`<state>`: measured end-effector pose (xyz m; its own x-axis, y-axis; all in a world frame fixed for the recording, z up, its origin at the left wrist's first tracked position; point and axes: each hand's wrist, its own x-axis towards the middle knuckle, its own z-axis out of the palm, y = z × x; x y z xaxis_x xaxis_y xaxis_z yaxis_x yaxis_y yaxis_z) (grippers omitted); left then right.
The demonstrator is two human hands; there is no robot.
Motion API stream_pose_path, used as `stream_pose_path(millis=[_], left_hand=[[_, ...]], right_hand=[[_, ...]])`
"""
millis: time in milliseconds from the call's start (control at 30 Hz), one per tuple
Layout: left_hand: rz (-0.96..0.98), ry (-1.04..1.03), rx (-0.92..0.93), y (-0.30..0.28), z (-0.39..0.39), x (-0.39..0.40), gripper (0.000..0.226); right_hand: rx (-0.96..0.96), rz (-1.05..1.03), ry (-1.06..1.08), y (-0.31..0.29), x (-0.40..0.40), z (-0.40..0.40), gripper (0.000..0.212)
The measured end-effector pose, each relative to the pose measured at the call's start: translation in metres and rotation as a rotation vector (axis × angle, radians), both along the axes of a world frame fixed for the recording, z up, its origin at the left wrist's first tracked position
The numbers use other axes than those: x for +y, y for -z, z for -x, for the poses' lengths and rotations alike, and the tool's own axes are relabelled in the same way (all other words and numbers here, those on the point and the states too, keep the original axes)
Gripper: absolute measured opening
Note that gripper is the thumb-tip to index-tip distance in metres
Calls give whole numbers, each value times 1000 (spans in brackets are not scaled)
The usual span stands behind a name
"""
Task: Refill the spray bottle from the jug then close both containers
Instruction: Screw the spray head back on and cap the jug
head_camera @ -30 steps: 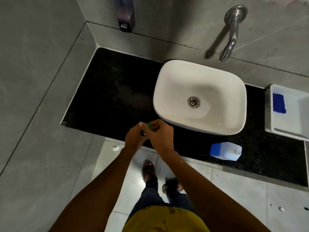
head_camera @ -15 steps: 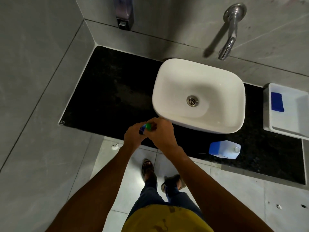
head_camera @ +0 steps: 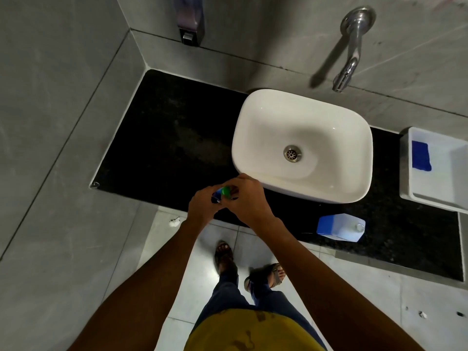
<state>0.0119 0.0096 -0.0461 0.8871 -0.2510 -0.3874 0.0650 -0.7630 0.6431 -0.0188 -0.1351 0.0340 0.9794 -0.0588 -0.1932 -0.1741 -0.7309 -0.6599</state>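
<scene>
Counter [head_camera: 177, 138]: black stone slab, carries the basin; grey tiled walls behind and to the left of the basin.
Basin [head_camera: 336, 181]: white, rounded, dry by the look of it; landmark for all below.
Tray [head_camera: 407, 173]: white, right of the basin, partly out of frame, blue cloth [head_camera: 421, 156] inside.
Tap [head_camera: 350, 46]: wall-mounted, above the basin's far rim, not running.
Jug [head_camera: 340, 227]: white with blue label, on the counter in front of the basin's right corner, well apart from both hands. Small pale neck at its right end; capped or open, cannot tell.
Right hand [head_camera: 249, 201]: at the basin's front left edge, fingers curled over the green top [head_camera: 225, 191] of the spray bottle, gripping it from above, likely to twist it.
Left hand [head_camera: 202, 207]: just left of the right hand, touching it, fingers clenched round the bottle's body below the top.
Spray bottle [head_camera: 217, 196]: held between both hands over the counter's front edge, near the basin's front left corner; only a sliver of blue and the green top visible, fill level hidden.
Progress: top either being loosened before the pour or tightened after it; cannot tell which. Jug untouched at this moment. At least left: checking the jug's cap, perhaps the whole refill.
</scene>
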Motion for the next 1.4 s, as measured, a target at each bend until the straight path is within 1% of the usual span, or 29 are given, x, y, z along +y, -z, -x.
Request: stream_pose_path(millis=[200,400,500,567,633,733,833,933,1100,1200,1300,1400], left_hand=[[15,-3,13,-2,2,0,36],[19,-26,42,-5,1,0,37],[38,-17,26,-6,0,1,41],[58,-7,22,-7,0,2,46],[87,-3,51,-6,0,4,52],[103,40,83,-5,-4,8,58],[129,38,71,-7,-13,15,60],[139,-16,56,-11,-28,28,62],[110,-45,83,-17,-65,58,63],[93,-31,100,-17,-85,74,60],[72,-14,90,-15,-99,87,54],[31,17,88,-11,-107,95,53]], right_hand=[[-5,5,14,1,0,-1,34],[-20,-32,-1,5,0,-1,33],[-33,-83,39,10,-3,2,47],[-54,-131,117,14,-5,8,54],[-86,-151,193,22,-8,17,48],[-94,-142,233,36,-15,32,36],[-54,-100,200,51,-22,44,29],[-1,-54,160,65,-23,49,28],[97,41,17,82,-15,43,44],[146,111,-89,93,-8,36,59],[125,204,-167,107,-3,30,73],[95,258,-205,122,-2,28,77]])
